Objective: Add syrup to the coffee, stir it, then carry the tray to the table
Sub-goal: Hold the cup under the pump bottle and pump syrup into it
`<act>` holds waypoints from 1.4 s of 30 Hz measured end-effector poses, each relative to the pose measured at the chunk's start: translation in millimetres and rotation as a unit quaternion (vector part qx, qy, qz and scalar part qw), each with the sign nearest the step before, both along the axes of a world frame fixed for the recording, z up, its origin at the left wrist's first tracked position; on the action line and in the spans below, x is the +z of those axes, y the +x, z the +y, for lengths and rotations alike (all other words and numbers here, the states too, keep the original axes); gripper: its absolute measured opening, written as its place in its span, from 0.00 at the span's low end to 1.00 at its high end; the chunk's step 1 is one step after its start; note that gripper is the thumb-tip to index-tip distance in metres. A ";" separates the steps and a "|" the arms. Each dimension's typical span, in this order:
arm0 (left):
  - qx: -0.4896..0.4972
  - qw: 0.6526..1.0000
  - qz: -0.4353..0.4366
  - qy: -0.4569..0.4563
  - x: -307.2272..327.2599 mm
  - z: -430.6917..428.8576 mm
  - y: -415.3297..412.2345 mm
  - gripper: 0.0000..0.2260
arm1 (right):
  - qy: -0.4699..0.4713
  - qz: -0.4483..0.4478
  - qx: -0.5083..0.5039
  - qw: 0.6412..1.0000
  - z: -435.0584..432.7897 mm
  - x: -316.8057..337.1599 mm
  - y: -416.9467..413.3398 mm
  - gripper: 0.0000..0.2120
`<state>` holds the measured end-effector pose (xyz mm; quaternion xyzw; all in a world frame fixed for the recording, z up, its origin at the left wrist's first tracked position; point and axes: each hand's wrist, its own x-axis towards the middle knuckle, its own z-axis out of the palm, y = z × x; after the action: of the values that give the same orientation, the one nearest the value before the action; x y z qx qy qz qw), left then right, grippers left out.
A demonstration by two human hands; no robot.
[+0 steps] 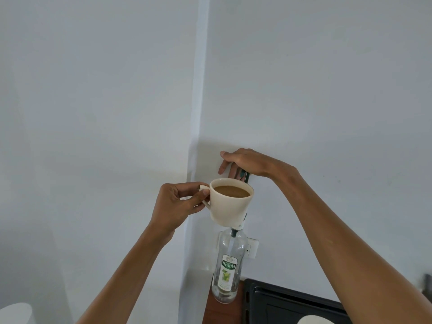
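One cream ceramic cup (230, 202) of brown coffee, held up in the air at the pump spout of a clear glass syrup bottle with a green-and-white label (228, 267), standing on the brown wooden bench (214, 312) against the white wall (304, 78). Left hand (177, 204) pinched shut on the cup handle; right hand (243, 163) curled down over the pump head, fingers (223, 168) draped, grip underneath hidden. Best to keep the cup level and close under the spout, press slowly, watch for drips down the far side. Black tray (280, 305) just beside the bottle; white socket plate (252, 247) behind it. Nothing blocking.
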<state>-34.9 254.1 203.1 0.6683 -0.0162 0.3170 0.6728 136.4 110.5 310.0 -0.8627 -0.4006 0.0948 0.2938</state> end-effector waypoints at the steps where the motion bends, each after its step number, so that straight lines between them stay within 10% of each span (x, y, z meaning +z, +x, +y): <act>1: 0.000 1.000 0.000 0.000 -0.3 -1.0 0.2 0.07 | -0.002 -0.002 0.001 1.000 0.6 0.6 -0.6 0.29; 42: 0.010 1.000 -0.002 -0.005 1.2 -2.7 8.4 0.07 | -0.006 -0.037 -0.001 0.999 1.9 -5.3 -2.3 0.30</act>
<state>-26.5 251.4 204.3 0.6643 -0.0090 0.3253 0.6730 134.2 112.4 304.7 -0.8677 -0.4095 0.0651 0.2740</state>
